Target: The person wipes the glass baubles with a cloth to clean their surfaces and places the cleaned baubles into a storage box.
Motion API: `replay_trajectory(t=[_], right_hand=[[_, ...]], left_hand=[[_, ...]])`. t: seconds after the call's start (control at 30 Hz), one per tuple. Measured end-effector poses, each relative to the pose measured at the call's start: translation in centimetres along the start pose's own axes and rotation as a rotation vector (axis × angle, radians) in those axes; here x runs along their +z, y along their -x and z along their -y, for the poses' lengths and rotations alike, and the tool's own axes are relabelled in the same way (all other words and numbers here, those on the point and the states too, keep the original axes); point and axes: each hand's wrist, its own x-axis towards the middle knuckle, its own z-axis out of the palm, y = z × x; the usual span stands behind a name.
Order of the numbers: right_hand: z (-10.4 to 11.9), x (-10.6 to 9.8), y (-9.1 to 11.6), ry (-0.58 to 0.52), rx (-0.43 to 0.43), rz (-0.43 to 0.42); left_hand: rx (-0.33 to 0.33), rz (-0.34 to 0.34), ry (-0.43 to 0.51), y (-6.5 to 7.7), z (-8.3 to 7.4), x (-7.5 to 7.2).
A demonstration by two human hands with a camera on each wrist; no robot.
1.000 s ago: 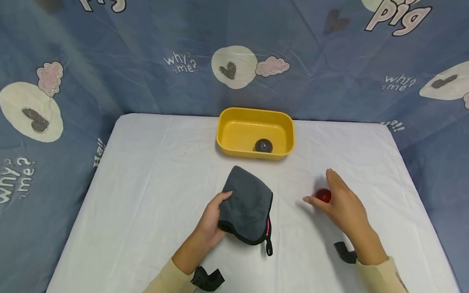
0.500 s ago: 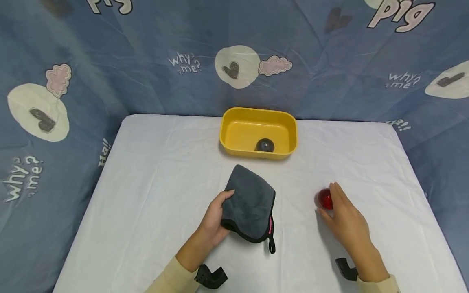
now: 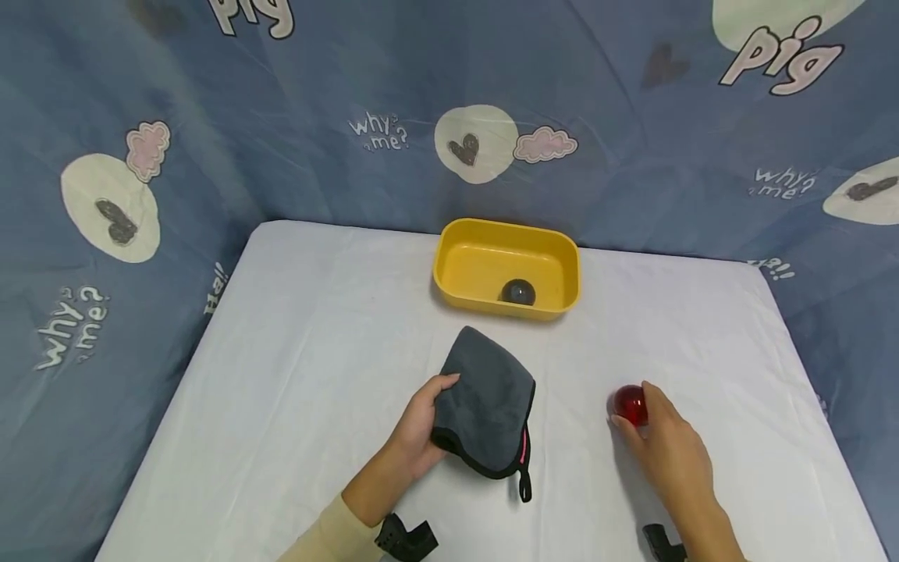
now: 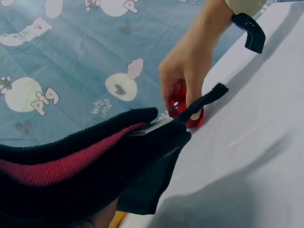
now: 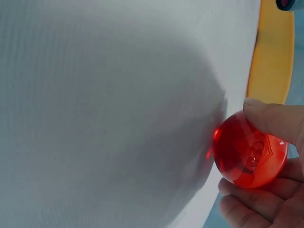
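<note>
My left hand [image 3: 417, 425] grips a folded grey cloth [image 3: 485, 402] by its left side, thumb on top. It has black edging and a hanging loop [image 3: 524, 485], and a pink inner layer [image 4: 80, 161] shows between its folds in the left wrist view. To the right, my right hand [image 3: 677, 460] holds a clear red ball [image 3: 629, 405] low over the white table. From the right wrist, the thumb presses one side of the ball [image 5: 249, 152] and the curled fingers [image 5: 256, 202] lie against the other.
A yellow plastic bin [image 3: 507, 307] stands near the table's far edge with a dark grey ball [image 3: 518, 292] inside. White cloth covers the table [image 3: 316, 375]. A blue printed curtain [image 3: 316, 172] hangs behind and along the sides.
My right hand's spread thumb and fingers have come in around the red ball, which has shifted slightly nearer to me. The left hand keeps its hold on the cloth. The head view has shifted a little.
</note>
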Motion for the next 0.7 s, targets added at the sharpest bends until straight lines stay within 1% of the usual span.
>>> replay_trajectory(t=[0.1,0.2,0.3,0.4,0.47,0.6,0.7], right_hand=[[0.5,-0.3,0.3,-0.032,0.028,0.030],[0.8,-0.8,0.3,-0.071,0.066,0.083],[0.9,-0.8,0.4,-0.129,0.096,0.114],[1.3,-1.0,0.4,-0.214,0.109,0.123],[1.8,-1.2,0.2,-0.283,0.138,0.149],[3.6,-1.7,-0.6,-0.425,0.220,0.219],[5.2,-1.7,-1.1,-0.545,0.256,0.261]], left_hand=[[0.000,0.006,0.012,0.3,-0.1,0.2],[0.009,0.006,0.016,0.5,-0.3,0.4],[0.013,0.007,0.009,0.4,-0.2,0.3],[0.016,0.007,0.006,0.4,-0.2,0.2],[0.019,0.010,0.010,0.3,-0.2,0.1],[0.028,0.013,0.020,0.1,-0.3,0.0],[0.034,0.010,0.026,0.0,-0.3,0.0]])
